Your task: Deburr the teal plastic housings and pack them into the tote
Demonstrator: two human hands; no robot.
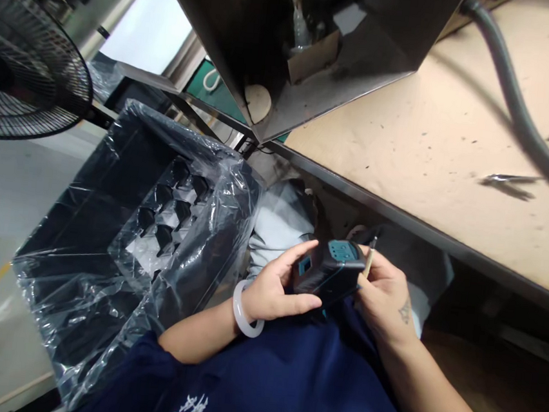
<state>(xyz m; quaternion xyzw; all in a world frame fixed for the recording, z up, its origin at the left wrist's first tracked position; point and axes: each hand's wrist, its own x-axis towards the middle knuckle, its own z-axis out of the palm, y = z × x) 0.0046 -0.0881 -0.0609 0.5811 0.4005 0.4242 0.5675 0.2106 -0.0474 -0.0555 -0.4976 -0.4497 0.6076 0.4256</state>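
A black plastic housing (pixel 331 273) with a teal face and teal trim is held in front of my body. My left hand (pixel 278 290), with a white bangle at its wrist, grips it from the left, thumb on the near side and fingers behind. My right hand (pixel 385 294) is closed at the housing's right end. Pinched in its fingers is a thin pale stick-like tool (pixel 370 257) with a dark, narrow upper end. Whether the right fingers also press on the housing is hard to tell.
On the left stands a dark bin (pixel 86 194) lined with clear plastic, with several black parts (pixel 167 212) inside. A fan (pixel 20 71) is beyond it. The workbench (pixel 382 139) carries a metal box (pixel 358 84), a grey hose (pixel 512 99) and metal nippers (pixel 510 183).
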